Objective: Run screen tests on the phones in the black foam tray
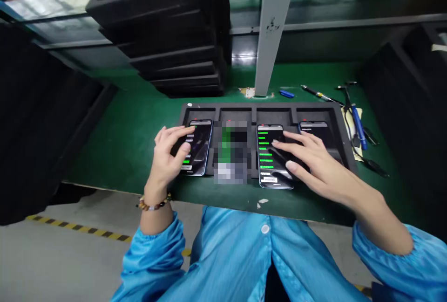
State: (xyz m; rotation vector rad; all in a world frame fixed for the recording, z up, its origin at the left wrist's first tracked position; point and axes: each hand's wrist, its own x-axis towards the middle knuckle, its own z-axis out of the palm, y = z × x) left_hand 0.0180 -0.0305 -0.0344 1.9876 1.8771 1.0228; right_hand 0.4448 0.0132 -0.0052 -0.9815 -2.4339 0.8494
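Observation:
A black tray (244,106) lies on the green bench and holds several phones with lit screens. My left hand (167,155) rests over the leftmost phone (199,146), fingers spread, fingertips on its screen. My right hand (310,162) lies flat and open across the third phone (267,153), one finger touching its list of green lines, and partly covers the fourth phone (314,127). The second phone (231,153) is blurred out. Blue sleeves cover both my arms, and a bead bracelet (153,205) sits on my left wrist.
A tall stack of black trays (174,36) stands at the back left. A grey post (272,31) rises behind the tray. Pens, a blue tool (358,125) and cables lie at the right. Dark bins flank both sides. The bench edge (223,199) is close to my body.

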